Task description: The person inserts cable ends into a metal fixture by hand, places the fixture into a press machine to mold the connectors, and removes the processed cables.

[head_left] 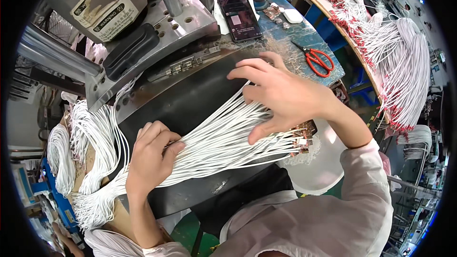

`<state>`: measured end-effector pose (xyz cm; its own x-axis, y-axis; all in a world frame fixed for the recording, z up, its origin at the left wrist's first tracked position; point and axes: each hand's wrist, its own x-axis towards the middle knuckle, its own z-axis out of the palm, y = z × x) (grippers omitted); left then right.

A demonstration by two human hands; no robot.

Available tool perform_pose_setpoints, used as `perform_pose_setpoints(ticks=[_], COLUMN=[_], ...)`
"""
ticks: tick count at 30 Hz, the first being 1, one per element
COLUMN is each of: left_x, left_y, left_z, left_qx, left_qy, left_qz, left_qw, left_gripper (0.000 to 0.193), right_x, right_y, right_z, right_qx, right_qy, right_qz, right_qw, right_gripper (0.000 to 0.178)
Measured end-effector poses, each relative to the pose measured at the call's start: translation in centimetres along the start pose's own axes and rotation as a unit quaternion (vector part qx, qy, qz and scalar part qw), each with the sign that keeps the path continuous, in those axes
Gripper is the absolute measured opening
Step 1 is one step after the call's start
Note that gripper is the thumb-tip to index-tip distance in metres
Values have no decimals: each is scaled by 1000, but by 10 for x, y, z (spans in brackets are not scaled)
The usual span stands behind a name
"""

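A thick bundle of white cables [223, 138] fans out across the black work surface, with small copper-coloured and white connectors [302, 143] at its right end. My left hand [154, 154] is closed round the narrower left part of this bundle, fingers curled over the top. Above the connector end, my right hand [281, 93] is spread with its fingers apart and bent. Its thumb rests on or just over the cables; contact is hard to tell. Beyond my left wrist the loose cable ends [93, 207] splay out at the left.
A metal press plate [157, 33] with thick posts stands at the back left. A phone [238, 14], red-handled scissors [318, 61] and a white case [293, 15] lie on the blue bench. More white cables [400, 57] cover a table at right; others hang at left [90, 138].
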<state>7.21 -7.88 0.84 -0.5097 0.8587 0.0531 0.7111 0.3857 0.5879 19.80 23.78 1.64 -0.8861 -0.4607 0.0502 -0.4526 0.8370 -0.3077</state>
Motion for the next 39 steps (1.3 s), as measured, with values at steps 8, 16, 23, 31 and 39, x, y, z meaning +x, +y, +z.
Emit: perform_pose_setpoints(ticks=[8, 16, 23, 31, 39], left_x=[-9, -11, -21, 28, 84], left_y=[-2, -3, -6, 24, 84], left_z=[9, 10, 14, -28, 61], left_qx=[100, 68, 43, -388, -634], left_qy=[237, 237, 245, -177, -82], left_qz=[14, 76, 37, -106, -108], left_qw=[966, 966, 968, 899, 762], left_gripper=[10, 8, 6, 22, 18], right_x=[39, 43, 18, -21, 51], right_y=[-37, -34, -13, 2, 15], right_z=[-18, -18, -48, -56, -22], right_qx=[118, 42, 74, 378, 472], right_qy=[-5, 51, -63, 73, -22], right_qz=[95, 61, 223, 236, 55], right_qw=[988, 996, 970, 892, 880], right_gripper=[37, 25, 18, 28, 75])
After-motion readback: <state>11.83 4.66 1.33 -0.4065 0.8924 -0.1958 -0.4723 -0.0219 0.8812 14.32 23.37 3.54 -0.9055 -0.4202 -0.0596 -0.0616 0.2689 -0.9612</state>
